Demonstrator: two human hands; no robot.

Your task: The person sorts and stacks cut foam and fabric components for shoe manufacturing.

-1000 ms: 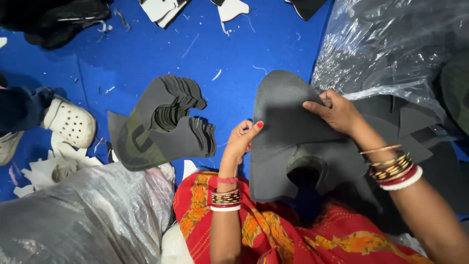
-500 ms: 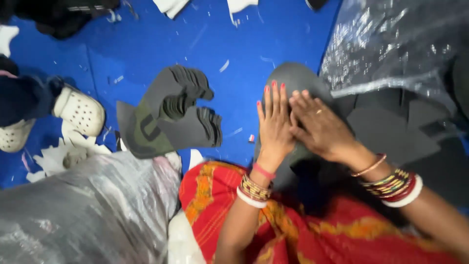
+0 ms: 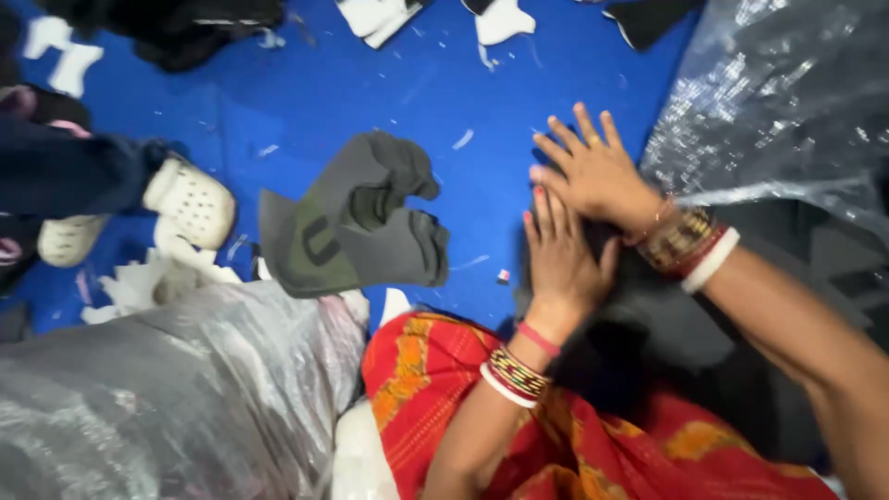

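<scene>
A crumpled clear plastic bag (image 3: 157, 398) fills the blue floor mat's (image 3: 370, 93) lower left corner; another glossy clear plastic bag (image 3: 787, 111) covers its upper right corner.

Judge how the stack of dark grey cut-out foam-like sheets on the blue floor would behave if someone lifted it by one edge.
The stack of dark grey cut-out sheets probably flexes rather than stays stiff: its upper tabs already curl upward. It looks light for its bulk, being thin layered pieces. The loosely fanned layers would likely slide apart unless pinched together.

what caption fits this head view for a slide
Both hands, left hand and right hand, press flat on dark grey foam sheets over blue floor.
</scene>
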